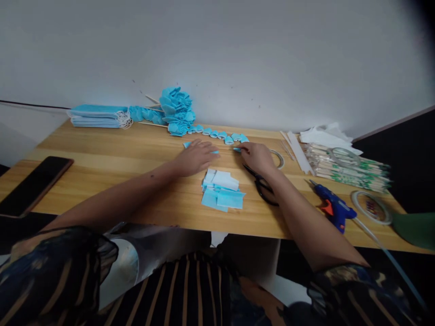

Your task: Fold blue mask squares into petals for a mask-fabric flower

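My left hand lies flat on the table with its fingers stretched out, over a blue piece of fabric that shows at both sides of it. Between the fingertips of my right hand is a small blue fabric piece. A loose stack of cut blue and white fabric pieces lies in front of both hands. Beyond them runs a row of small folded blue pieces, leading to a heap of blue fabric flowers on sticks. Black scissors lie partly under my right forearm.
Stacked face masks lie at the back left, a phone at the left edge. On the right are a tape roll, packed sticks, a blue glue gun and another tape roll. A wall stands behind the table.
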`<state>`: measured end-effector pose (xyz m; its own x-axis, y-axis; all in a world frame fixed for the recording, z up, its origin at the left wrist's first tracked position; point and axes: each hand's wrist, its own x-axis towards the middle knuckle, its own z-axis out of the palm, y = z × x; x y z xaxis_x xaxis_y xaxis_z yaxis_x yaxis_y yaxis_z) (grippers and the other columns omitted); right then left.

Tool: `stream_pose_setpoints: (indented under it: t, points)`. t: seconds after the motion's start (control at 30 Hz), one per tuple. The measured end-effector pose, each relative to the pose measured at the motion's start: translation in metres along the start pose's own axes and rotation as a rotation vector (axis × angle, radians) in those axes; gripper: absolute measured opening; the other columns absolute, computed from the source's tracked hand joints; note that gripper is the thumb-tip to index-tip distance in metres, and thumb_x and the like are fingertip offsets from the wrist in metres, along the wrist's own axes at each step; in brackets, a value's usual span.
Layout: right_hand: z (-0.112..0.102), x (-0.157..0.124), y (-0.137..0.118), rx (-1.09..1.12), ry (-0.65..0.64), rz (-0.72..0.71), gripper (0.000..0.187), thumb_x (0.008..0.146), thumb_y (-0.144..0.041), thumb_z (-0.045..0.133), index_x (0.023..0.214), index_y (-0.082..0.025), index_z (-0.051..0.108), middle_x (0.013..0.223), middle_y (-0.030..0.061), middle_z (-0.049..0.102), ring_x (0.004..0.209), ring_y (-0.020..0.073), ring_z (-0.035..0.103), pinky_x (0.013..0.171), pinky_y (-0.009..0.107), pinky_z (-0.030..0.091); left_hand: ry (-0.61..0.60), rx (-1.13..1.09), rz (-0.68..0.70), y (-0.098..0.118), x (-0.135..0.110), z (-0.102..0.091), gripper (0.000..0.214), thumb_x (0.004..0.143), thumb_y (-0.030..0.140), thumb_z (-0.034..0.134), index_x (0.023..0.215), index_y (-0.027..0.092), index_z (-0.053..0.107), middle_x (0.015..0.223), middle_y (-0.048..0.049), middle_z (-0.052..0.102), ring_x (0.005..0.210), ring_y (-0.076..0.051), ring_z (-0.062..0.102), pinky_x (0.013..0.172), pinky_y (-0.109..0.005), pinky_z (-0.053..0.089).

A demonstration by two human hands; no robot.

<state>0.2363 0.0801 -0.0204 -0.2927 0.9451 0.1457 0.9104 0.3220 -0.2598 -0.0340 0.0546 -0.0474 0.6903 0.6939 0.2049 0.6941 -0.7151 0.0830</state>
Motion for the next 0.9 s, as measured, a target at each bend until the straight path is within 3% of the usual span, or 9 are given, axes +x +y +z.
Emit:
stream_pose_setpoints:
  t: [0.07, 0.17, 0.33, 0.43, 0.5, 0.67, 0.8, 0.9]
  points:
    - [-0.005, 0.006, 0.004, 0.116, 0.009, -0.001, 0.038, 0.09, -0.017, 0.052, 0.114, -0.024, 0.082, 0.101, 0.0059, 0.083, 0.087, 0.026, 0.074, 0.079, 0.035, 0.054, -0.067, -0.016, 0.011, -0.003, 0.002, 0.003, 0.04, 0.104, 0.03, 0.046, 0.139, 0.026, 0.065, 0.154, -0.0078, 0.061, 0.151, -0.029, 0.044, 0.127, -0.055, 0.023]
    - [-0.007, 0.016, 0.003, 0.276, -0.041, -0.059, 0.037, 0.086, -0.015, 0.055, 0.105, -0.027, 0.084, 0.084, -0.0005, 0.081, 0.072, 0.0204, 0.07, 0.073, 0.032, 0.053, -0.067, -0.014, -0.104, -0.012, 0.003, 0.007, 0.043, 0.105, 0.033, 0.047, 0.143, 0.022, 0.062, 0.158, -0.0121, 0.056, 0.151, -0.03, 0.044, 0.127, -0.054, 0.025]
    - [0.008, 0.046, -0.029, 0.328, -0.113, -0.233, 0.039, 0.085, -0.011, 0.052, 0.1, -0.027, 0.084, 0.099, 0.0004, 0.083, 0.092, 0.0233, 0.075, 0.088, 0.036, 0.055, 0.055, -0.052, -0.214, -0.029, 0.006, 0.007, 0.053, 0.106, 0.036, 0.044, 0.153, 0.013, 0.051, 0.163, -0.0183, 0.048, 0.155, -0.03, 0.039, 0.128, -0.05, 0.028]
    - [0.012, 0.063, -0.047, 0.3, -0.052, -0.309, 0.047, 0.084, -0.007, 0.05, 0.115, -0.023, 0.082, 0.119, 0.0055, 0.081, 0.11, 0.0268, 0.073, 0.098, 0.04, 0.054, 0.106, -0.078, -0.205, -0.038, -0.004, -0.003, 0.052, 0.104, 0.03, 0.045, 0.153, 0.014, 0.051, 0.164, -0.016, 0.047, 0.154, -0.029, 0.041, 0.127, -0.047, 0.03]
    - [0.01, 0.067, -0.052, 0.257, -0.002, -0.329, 0.052, 0.084, -0.005, 0.047, 0.123, -0.018, 0.078, 0.126, 0.0091, 0.078, 0.115, 0.027, 0.071, 0.101, 0.039, 0.052, 0.121, -0.073, -0.206, -0.044, -0.018, -0.01, 0.047, 0.102, 0.026, 0.046, 0.146, 0.015, 0.058, 0.157, -0.0143, 0.056, 0.145, -0.028, 0.051, 0.123, -0.045, 0.037]
    - [0.012, 0.054, -0.05, 0.121, -0.065, -0.304, 0.037, 0.093, -0.015, 0.052, 0.12, -0.02, 0.077, 0.118, 0.0112, 0.077, 0.109, 0.0287, 0.069, 0.095, 0.039, 0.052, 0.101, -0.067, -0.209, -0.052, -0.044, -0.017, 0.036, 0.099, 0.021, 0.046, 0.124, 0.015, 0.072, 0.132, -0.0142, 0.072, 0.123, -0.029, 0.063, 0.107, -0.044, 0.05]
    - [0.025, 0.047, -0.049, 0.034, -0.073, -0.237, 0.032, 0.093, -0.037, 0.069, 0.12, -0.02, 0.074, 0.116, 0.0134, 0.071, 0.107, 0.0314, 0.066, 0.088, 0.04, 0.051, 0.041, -0.073, -0.177, -0.057, -0.042, -0.015, 0.033, 0.099, 0.021, 0.05, 0.122, 0.016, 0.073, 0.126, -0.0135, 0.072, 0.119, -0.028, 0.064, 0.103, -0.042, 0.051]
    - [0.031, 0.051, -0.05, 0.031, -0.093, -0.221, 0.026, 0.093, -0.034, 0.07, 0.115, -0.02, 0.073, 0.112, 0.0122, 0.07, 0.103, 0.0296, 0.066, 0.085, 0.038, 0.05, -0.001, -0.031, -0.189, -0.06, -0.035, -0.015, 0.031, 0.101, 0.02, 0.049, 0.115, 0.016, 0.075, 0.119, -0.0133, 0.073, 0.113, -0.027, 0.066, 0.097, -0.04, 0.052]
